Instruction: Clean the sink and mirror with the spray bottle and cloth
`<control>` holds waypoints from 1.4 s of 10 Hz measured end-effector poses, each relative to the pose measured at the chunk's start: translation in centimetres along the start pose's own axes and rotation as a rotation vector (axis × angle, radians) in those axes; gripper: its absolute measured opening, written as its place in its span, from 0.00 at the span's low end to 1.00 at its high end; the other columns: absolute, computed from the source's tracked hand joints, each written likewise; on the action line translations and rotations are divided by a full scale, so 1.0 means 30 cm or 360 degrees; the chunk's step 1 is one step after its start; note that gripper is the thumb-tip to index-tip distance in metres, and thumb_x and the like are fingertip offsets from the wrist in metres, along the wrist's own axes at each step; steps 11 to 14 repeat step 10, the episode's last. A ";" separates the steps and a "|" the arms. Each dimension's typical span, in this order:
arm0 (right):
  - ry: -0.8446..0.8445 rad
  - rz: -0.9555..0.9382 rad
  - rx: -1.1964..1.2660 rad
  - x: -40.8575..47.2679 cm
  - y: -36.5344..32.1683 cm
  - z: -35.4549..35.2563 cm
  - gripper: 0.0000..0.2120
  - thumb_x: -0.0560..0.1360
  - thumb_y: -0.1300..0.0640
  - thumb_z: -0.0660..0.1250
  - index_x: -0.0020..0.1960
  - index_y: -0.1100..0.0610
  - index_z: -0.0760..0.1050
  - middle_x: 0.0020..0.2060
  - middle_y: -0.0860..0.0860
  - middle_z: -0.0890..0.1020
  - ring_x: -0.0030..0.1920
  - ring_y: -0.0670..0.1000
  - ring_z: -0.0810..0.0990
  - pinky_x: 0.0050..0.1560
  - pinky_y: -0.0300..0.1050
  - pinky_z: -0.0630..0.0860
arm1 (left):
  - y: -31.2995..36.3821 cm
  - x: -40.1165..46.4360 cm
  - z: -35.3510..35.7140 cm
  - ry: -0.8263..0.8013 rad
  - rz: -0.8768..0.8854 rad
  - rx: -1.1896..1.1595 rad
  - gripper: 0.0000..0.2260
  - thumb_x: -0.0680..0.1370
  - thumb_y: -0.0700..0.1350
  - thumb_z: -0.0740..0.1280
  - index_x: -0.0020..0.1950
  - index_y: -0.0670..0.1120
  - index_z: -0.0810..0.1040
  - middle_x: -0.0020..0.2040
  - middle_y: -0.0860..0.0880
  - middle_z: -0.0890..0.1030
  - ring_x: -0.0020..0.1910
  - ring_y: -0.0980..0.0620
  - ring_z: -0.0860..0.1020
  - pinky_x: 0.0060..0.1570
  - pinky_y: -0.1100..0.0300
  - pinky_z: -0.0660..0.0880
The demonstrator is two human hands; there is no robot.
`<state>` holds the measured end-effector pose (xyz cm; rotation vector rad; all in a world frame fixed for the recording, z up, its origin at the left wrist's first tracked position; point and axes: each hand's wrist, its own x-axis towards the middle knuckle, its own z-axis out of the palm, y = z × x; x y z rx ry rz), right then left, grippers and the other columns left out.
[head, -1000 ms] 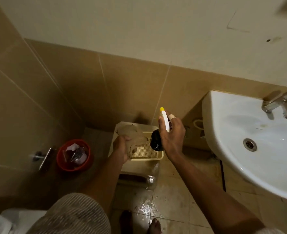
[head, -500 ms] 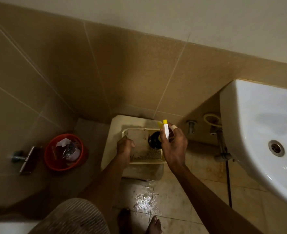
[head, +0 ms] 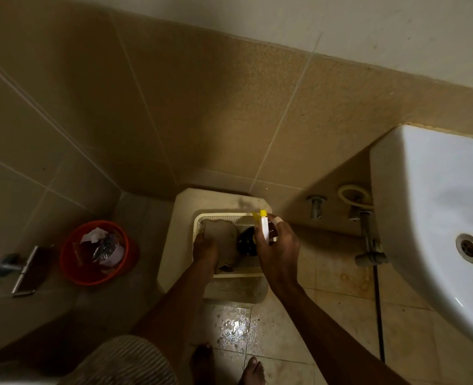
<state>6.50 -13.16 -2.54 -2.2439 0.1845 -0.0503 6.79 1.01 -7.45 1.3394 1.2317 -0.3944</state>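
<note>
Spray bottle (head: 260,235): dark body, white-and-yellow head, upright over the right end of the basket (head: 199,218); whether its base touches the mesh cannot be told.
Right hand (head: 278,247): fingers curled round the bottle's neck and head, a pale strip on 1 fingertip.
Cloth (head: 224,238): tan, crumpled, lying in the left half of the basket, just beside the bottle.
Left hand (head: 205,250): on the cloth's near edge, fingers bent down into the basket; whether they pinch the cloth or only rest on it cannot be told.
Basket: pale mesh tray sitting on a cream stool (head: 179,234) against the tiled wall.
Sink (head: 413,190): white basin to the right, well apart from the hands, drain visible; its pipes and valves show underneath.
Obstructions: the right hand hides most of the bottle; the left forearm crosses the stool's front.
Surroundings: red bin (head: 74,269) with rubbish on the left, a metal fitting on the left wall, wet floor tiles, 2 bare feet at the bottom edge.
Change: 1.0 s ago cloth and bottle were raised above the basket; both hands have lowered, the view has tilted down, and the tap has left view.
</note>
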 end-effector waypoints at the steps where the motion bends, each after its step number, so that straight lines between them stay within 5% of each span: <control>1: -0.0025 0.0066 -0.0014 -0.001 0.010 0.016 0.10 0.78 0.59 0.74 0.57 0.63 0.82 0.47 0.57 0.84 0.46 0.57 0.82 0.44 0.58 0.83 | 0.017 -0.032 -0.006 0.0045 0.0141 0.0346 0.21 0.82 0.45 0.58 0.75 0.45 0.67 0.70 0.38 0.73 0.66 0.36 0.73 0.64 0.48 0.73; 3: -0.0039 0.0106 -0.0007 -0.012 0.015 0.021 0.08 0.79 0.59 0.73 0.56 0.62 0.82 0.46 0.57 0.84 0.47 0.58 0.83 0.45 0.55 0.81 | 0.027 -0.082 -0.036 0.0267 0.0472 0.1003 0.20 0.79 0.41 0.65 0.71 0.43 0.71 0.65 0.38 0.76 0.62 0.38 0.77 0.60 0.49 0.75; 5: -0.0103 0.0123 -0.0222 -0.019 -0.018 0.000 0.18 0.80 0.50 0.71 0.63 0.63 0.81 0.55 0.59 0.85 0.56 0.60 0.82 0.52 0.52 0.78 | 0.030 -0.150 -0.101 0.0530 0.1123 0.1604 0.20 0.82 0.53 0.56 0.71 0.45 0.69 0.61 0.43 0.78 0.57 0.45 0.78 0.50 0.53 0.75; 7: -0.0103 -0.0072 -0.0330 -0.009 -0.149 -0.074 0.25 0.85 0.45 0.61 0.74 0.61 0.74 0.66 0.59 0.80 0.67 0.59 0.77 0.62 0.51 0.76 | 0.110 -0.212 -0.156 0.0659 0.1454 0.1718 0.26 0.81 0.55 0.54 0.78 0.47 0.61 0.76 0.44 0.66 0.71 0.40 0.68 0.65 0.44 0.70; 9: -0.0035 -0.0604 -0.0228 0.078 -0.561 -0.274 0.25 0.86 0.44 0.56 0.76 0.58 0.71 0.74 0.56 0.74 0.75 0.55 0.71 0.76 0.51 0.71 | 0.388 -0.526 -0.276 0.0941 0.2113 0.1586 0.30 0.81 0.54 0.52 0.81 0.45 0.53 0.81 0.44 0.53 0.79 0.41 0.55 0.74 0.42 0.57; 10: -0.0080 -0.0713 -0.0258 0.084 -0.695 -0.355 0.27 0.86 0.44 0.55 0.80 0.57 0.67 0.80 0.57 0.68 0.82 0.56 0.63 0.81 0.53 0.64 | 0.488 -0.640 -0.332 0.0963 0.2256 0.1556 0.30 0.80 0.52 0.54 0.81 0.45 0.53 0.81 0.44 0.52 0.79 0.42 0.54 0.74 0.40 0.58; 14: -0.0080 -0.0713 -0.0258 0.084 -0.695 -0.355 0.27 0.86 0.44 0.55 0.80 0.57 0.67 0.80 0.57 0.68 0.82 0.56 0.63 0.81 0.53 0.64 | 0.488 -0.640 -0.332 0.0963 0.2256 0.1556 0.30 0.80 0.52 0.54 0.81 0.45 0.53 0.81 0.44 0.52 0.79 0.42 0.54 0.74 0.40 0.58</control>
